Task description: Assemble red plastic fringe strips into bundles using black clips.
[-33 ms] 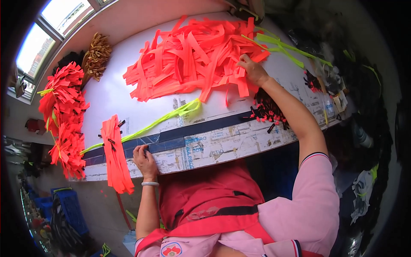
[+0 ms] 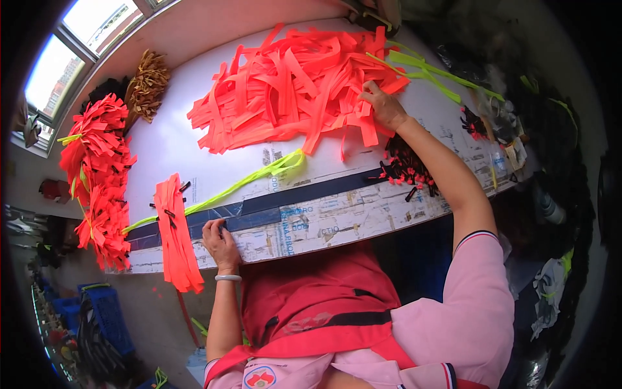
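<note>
A large loose pile of bright red fabric strips [image 2: 278, 91] spreads over the far middle of the table. My right hand [image 2: 387, 109] reaches to the pile's right edge, its fingers bent and closed on a red strip there. At the near edge, my left hand [image 2: 221, 245] rests with curled fingers by the dark band [image 2: 259, 217] along the table. A small dark thing shows at its fingertips; I cannot make out what it is. Left of that hand lies a flat bundle of red strips [image 2: 176, 233] with small black pieces on it, overhanging the edge.
Yellow-green ties [image 2: 246, 181] stretch across the table's left half. Bunched red tassels [image 2: 103, 181] hang at the left edge, with a brown bundle [image 2: 148, 84] behind. Small black-and-red pieces [image 2: 408, 165] lie under my right forearm. A blue crate [image 2: 107, 318] stands on the floor.
</note>
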A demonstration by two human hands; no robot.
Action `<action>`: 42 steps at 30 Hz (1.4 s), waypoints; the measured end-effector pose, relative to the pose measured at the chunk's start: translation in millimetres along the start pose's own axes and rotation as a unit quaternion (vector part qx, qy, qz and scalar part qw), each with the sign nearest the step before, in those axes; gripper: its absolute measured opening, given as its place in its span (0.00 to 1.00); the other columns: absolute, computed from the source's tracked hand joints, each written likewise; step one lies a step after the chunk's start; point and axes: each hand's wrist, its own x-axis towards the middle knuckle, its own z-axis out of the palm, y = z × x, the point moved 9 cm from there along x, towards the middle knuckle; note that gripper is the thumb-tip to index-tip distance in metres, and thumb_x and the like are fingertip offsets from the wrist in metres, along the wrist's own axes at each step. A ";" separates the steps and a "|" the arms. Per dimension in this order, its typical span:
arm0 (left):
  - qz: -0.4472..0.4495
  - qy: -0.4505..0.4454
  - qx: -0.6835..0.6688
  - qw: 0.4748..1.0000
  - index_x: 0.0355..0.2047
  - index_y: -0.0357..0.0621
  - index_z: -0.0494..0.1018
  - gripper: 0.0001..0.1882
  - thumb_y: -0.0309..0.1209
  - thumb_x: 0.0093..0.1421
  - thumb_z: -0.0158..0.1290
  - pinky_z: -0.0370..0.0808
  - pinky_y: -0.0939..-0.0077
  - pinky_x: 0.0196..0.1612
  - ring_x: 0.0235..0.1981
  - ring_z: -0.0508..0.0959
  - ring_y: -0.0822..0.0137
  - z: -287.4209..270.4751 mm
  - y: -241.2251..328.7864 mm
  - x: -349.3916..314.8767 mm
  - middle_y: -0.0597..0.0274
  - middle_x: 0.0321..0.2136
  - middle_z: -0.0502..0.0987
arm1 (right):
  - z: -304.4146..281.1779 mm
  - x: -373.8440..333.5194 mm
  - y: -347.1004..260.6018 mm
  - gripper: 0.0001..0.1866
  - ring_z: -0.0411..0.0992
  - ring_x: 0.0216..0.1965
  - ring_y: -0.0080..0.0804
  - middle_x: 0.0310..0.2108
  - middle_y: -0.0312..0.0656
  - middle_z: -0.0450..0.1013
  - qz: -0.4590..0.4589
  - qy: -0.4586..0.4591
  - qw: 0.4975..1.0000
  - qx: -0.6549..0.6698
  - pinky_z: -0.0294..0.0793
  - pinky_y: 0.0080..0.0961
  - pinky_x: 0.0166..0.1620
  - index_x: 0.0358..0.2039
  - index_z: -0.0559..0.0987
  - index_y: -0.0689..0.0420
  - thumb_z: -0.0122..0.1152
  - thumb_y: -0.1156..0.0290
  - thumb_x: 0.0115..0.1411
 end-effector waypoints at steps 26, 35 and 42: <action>-0.008 0.009 -0.007 1.000 0.40 0.47 0.73 0.11 0.24 0.56 0.49 0.62 0.63 0.50 0.47 0.70 0.56 -7.0 4.9 -0.4 0.58 0.44 0.70 | -178.3 71.6 -7.1 0.12 0.69 0.21 0.17 0.24 0.31 0.73 0.103 0.262 0.853 0.439 0.68 0.14 0.26 0.38 0.78 0.57 0.67 0.65 0.57; -0.006 0.011 -0.019 1.000 0.40 0.47 0.73 0.11 0.26 0.55 0.50 0.62 0.63 0.51 0.47 0.69 0.57 -7.6 2.2 -3.9 0.59 0.43 0.70 | -237.7 53.6 -95.8 0.12 0.71 0.23 0.21 0.26 0.34 0.74 0.039 0.291 0.850 0.437 0.70 0.17 0.28 0.37 0.79 0.59 0.66 0.66 0.56; -0.051 -0.005 -0.153 0.987 0.42 0.43 0.74 0.11 0.25 0.57 0.53 0.69 0.70 0.47 0.43 0.73 0.63 -8.8 -16.1 -7.0 0.59 0.42 0.72 | -229.3 4.4 -193.5 0.09 0.73 0.23 0.22 0.24 0.36 0.75 0.066 0.191 0.863 0.464 0.72 0.21 0.29 0.33 0.78 0.62 0.64 0.69 0.56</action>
